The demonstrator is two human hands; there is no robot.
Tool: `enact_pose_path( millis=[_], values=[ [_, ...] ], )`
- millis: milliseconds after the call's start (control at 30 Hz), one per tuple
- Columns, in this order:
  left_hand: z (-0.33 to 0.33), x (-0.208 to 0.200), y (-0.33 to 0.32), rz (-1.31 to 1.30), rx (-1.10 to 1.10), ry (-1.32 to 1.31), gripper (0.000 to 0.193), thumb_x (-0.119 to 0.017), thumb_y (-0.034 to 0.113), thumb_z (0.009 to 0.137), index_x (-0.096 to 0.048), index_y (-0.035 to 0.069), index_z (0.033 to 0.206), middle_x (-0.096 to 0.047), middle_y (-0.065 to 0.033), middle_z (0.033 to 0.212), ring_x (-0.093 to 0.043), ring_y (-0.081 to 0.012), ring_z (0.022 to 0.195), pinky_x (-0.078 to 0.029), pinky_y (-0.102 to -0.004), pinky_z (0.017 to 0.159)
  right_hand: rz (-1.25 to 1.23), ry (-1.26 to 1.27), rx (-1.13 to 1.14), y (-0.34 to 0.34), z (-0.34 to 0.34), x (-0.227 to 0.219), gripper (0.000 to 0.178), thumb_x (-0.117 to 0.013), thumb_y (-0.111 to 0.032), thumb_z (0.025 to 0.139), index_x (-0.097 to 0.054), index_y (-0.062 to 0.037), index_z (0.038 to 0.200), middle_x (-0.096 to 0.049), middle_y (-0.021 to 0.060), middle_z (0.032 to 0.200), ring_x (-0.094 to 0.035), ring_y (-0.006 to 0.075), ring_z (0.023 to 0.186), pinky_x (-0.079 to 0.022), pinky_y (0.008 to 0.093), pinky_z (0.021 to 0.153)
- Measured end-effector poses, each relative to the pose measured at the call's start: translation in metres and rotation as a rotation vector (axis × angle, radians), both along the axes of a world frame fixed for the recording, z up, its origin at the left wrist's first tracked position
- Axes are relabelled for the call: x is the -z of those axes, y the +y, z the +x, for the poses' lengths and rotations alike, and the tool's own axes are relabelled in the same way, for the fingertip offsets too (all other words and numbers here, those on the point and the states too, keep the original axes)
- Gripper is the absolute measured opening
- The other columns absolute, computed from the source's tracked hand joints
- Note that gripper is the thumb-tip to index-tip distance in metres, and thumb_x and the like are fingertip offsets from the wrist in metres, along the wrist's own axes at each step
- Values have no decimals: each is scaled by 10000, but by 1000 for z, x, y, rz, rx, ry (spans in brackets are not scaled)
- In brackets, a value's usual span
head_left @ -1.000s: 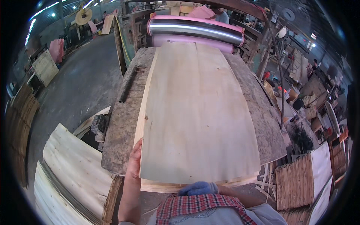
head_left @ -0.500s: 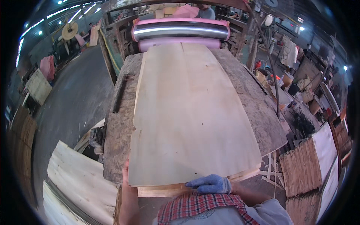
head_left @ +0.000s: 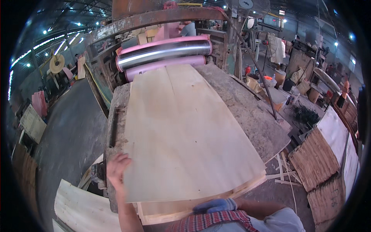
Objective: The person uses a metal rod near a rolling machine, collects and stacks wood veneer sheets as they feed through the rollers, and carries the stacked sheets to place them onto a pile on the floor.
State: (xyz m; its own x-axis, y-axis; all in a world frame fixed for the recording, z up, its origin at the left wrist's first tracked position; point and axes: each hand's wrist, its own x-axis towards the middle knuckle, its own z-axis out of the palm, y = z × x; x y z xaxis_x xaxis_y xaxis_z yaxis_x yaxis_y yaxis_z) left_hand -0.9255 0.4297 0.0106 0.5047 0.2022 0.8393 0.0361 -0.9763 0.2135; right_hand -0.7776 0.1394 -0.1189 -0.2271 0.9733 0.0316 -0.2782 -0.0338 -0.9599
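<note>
A large pale wood veneer sheet (head_left: pixel 185 131) lies on top of a stack of veneer (head_left: pixel 166 213), whose layered near edge shows below it. At the sheet's left edge, low down, is my bare left hand (head_left: pixel 118 169), fingers loosely bent and apart; whether they touch the edge is hard to tell. My right hand (head_left: pixel 215 206), in a blue knit glove, rests at the near edge of the stack with its fingers stretched to the left. Red plaid cloth on my front covers part of it.
The stack sits on a rough, crusted bench (head_left: pixel 241 110). Beyond its far end are a shiny metal roller (head_left: pixel 164 54) and a pink roller (head_left: pixel 166 66) in a rusty frame (head_left: pixel 154 23). More veneer piles stand at the lower left (head_left: pixel 83 208) and right (head_left: pixel 317 154). Someone is behind the rollers.
My left hand has moved up along the sheet's left edge. My gloved right hand sits lower, off the sheet's top. The view has shifted, and more of the stack's near edge shows.
</note>
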Motion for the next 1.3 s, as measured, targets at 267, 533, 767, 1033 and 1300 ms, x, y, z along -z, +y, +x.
enact_pose_path(
  millis=[267,533,767,1033,1300],
  values=[
    [22,78,18,-997,227,-470,343,-521,157,768,-458,-3,1065,-483,-95,1054,-466,-196,940,-399,-303,804,-90,294,484,42,56,-49,377,-381,-325,834,-541,16,808,-538,105,735,-496,189,731,-384,284,714],
    [21,223,-11,-151,-428,547,416,-524,191,714,-438,45,1094,-426,-143,1154,-380,-328,1077,-299,-446,887,187,251,614,186,179,-46,259,-461,-212,812,-545,28,763,-564,137,713,-540,222,650,-433,319,615],
    [24,202,-17,-243,-554,607,500,-540,245,685,-393,39,1117,-400,-152,1178,-364,-321,1089,-270,-445,909,-193,672,828,292,226,14,166,-562,-104,747,-517,-7,875,-569,140,775,-565,237,695,-488,354,619],
    [-22,186,-8,-593,-656,589,524,-566,219,686,-402,7,1136,-381,-225,1180,-391,-376,1056,-354,-420,851,-492,465,177,191,102,45,326,-552,-166,774,-464,-30,1057,-567,136,913,-576,222,751,-486,352,656],
    [-6,71,-14,-1632,140,-7,463,-574,149,645,-472,-65,1043,-545,-131,943,-543,-189,799,-441,-291,672,-401,185,-91,65,26,50,366,-504,-226,812,-448,-19,1109,-559,103,981,-545,167,882,-446,267,771]
  ],
)
